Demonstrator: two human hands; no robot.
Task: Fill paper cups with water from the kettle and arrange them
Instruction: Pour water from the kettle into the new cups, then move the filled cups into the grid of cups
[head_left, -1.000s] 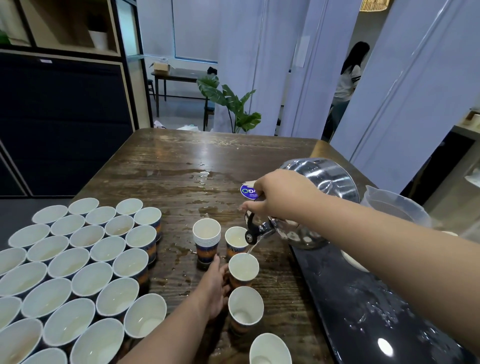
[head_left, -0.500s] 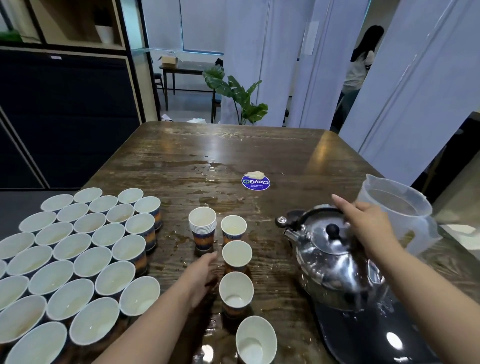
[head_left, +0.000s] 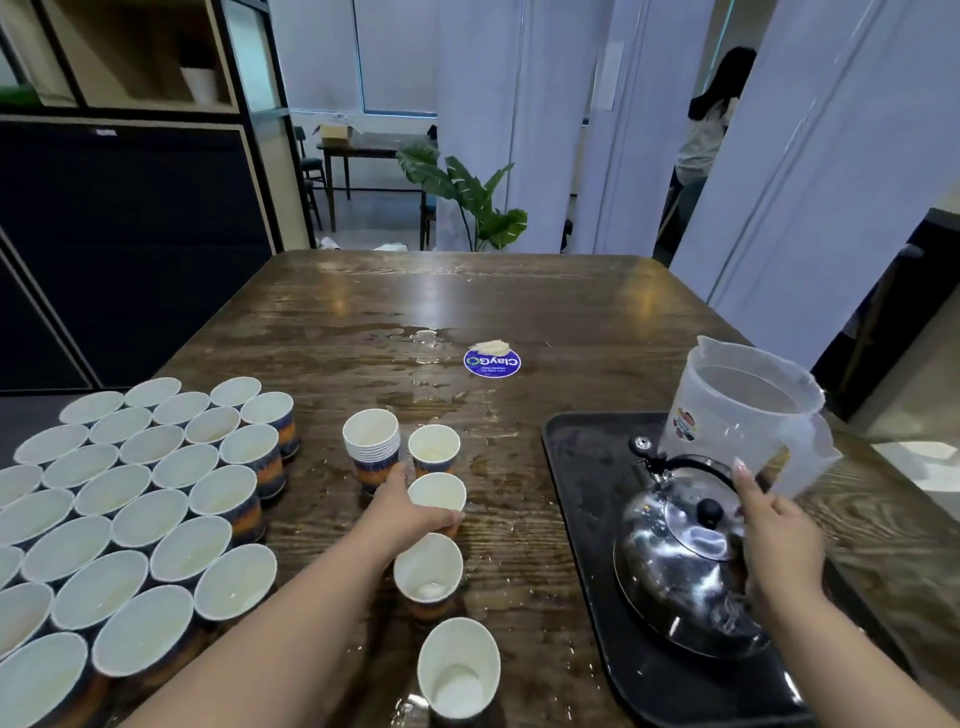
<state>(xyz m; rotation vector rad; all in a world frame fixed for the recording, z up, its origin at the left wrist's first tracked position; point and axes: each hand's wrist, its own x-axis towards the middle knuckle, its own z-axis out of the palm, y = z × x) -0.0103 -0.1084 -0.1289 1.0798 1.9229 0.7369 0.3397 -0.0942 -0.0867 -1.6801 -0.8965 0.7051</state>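
Kettle (head_left: 685, 561) on tray (head_left: 582, 467); left hand (head_left: 410, 512) grips filled cup (head_left: 437, 492).

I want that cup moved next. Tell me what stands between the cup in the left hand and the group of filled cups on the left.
Nothing visible: bare wet wooden table separates the white paper cup, gripped by the left hand, from the cluster of filled paper cups.
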